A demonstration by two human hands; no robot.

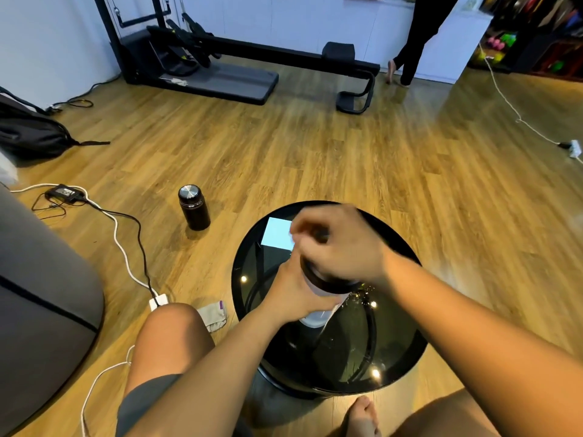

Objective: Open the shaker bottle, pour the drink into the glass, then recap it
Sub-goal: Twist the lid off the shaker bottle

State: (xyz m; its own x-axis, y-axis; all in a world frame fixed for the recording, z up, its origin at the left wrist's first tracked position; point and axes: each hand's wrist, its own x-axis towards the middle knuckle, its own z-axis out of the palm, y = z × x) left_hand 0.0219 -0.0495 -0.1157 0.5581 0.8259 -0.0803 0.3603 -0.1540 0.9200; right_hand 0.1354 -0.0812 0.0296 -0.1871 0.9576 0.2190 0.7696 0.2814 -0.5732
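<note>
Standing upright on the round black glass counter [394, 357], the shaker bottle [315, 316] is gripped around its pale body by the left hand [293, 294], fingers curled closed. The right hand [340, 244] is clasped over the dark lid [325, 279] from above; motion blur obscures its fingertips. A dark flask [194, 208] stands apart on the wooden floor [315, 146].

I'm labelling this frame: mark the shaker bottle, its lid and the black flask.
shaker bottle [315, 318]: head view, pale lower body.
lid [328, 280]: head view, dark rim under the right hand.
black flask [195, 212]: head view, side wall.
</note>
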